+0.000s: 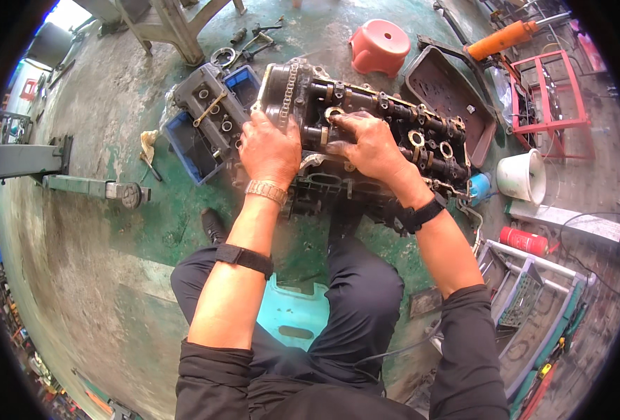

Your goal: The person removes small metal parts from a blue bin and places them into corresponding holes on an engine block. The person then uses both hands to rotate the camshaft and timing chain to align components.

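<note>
Curling on the engine (397, 106), both hands (271, 148) (371, 145) hide whether they pinch anything; the lettered red cylinder (523, 240) is illegible.

Worn green floor (166, 220), pink stool (380, 43), possibly daylight (57, 15)

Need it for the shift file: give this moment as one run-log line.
left hand: on cylinder head beside timing chain | right hand: fingers over cylinder head, grip unclear | valve cover: on blue bin, wrench atop
</note>
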{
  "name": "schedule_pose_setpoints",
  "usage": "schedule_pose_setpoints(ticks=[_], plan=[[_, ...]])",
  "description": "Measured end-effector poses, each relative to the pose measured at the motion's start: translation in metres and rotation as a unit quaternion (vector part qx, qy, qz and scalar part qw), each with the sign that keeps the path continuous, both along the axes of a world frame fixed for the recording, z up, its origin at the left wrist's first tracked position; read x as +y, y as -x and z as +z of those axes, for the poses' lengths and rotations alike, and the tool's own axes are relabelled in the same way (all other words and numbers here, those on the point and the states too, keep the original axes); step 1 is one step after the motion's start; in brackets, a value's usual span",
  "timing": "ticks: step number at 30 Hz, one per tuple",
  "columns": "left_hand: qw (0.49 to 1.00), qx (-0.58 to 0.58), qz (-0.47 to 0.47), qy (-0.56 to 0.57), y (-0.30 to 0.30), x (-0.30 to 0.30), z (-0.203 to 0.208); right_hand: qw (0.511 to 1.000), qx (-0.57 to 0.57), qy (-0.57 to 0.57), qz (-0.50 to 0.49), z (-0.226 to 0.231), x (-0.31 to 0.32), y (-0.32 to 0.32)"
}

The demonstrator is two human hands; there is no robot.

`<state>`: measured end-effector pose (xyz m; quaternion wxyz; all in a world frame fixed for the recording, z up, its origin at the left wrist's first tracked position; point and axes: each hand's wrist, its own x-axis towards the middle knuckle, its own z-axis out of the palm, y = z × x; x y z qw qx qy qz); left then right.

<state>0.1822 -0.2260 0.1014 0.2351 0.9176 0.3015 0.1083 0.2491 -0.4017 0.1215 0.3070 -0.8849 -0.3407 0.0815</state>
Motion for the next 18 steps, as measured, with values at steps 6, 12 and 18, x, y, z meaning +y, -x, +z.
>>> schedule_pose_setpoints(ticks=[6,12,18], plan=[[1.0,0.023,-0.001,0.002,-0.001,0.0,0.001,0.994,0.071,0.088,-0.015,0.007,0.002,-0.01],[1.0,-0.001,0.002,0.002,0.0,0.0,0.002,0.994,0.013,0.108,0.01,0.011,0.001,-0.002],[1.0,-0.004,-0.001,0.001,0.0,0.0,0.001,0.997,-0.042,0.069,-0.001,0.012,0.007,0.005]])
